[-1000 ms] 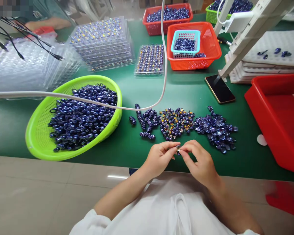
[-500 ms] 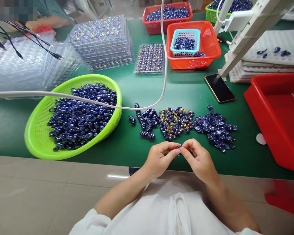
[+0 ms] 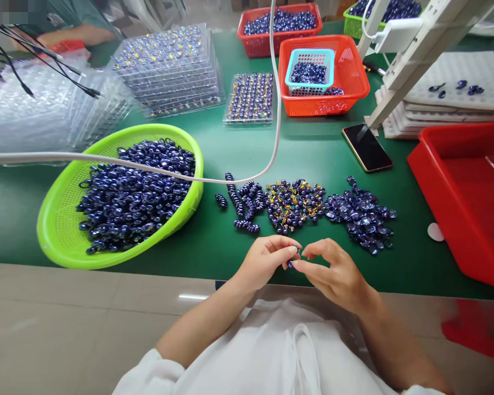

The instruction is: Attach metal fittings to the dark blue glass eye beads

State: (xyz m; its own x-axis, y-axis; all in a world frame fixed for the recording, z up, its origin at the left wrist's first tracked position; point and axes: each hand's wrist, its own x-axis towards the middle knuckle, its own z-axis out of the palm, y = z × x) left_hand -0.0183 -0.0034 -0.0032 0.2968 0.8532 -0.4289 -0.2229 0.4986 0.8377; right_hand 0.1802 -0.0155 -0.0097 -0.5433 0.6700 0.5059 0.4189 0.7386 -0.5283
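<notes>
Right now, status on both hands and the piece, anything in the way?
Left hand pinches small dark piece. Right hand close by, grip open. Gold-and-dark pile just beyond, not blocking.

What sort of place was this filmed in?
Probably a small-parts workshop: a green worktable bears a lime basket of glossy dark pieces, stacked clear trays and a red bin.

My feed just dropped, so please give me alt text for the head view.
The left hand pinches a small dark piece at a green table, the right hand, partly open, beside it. Beyond lie dark ridged rows, gold-flecked pieces and glossy dark pieces, between a heaped lime basket and a red bin.
</notes>
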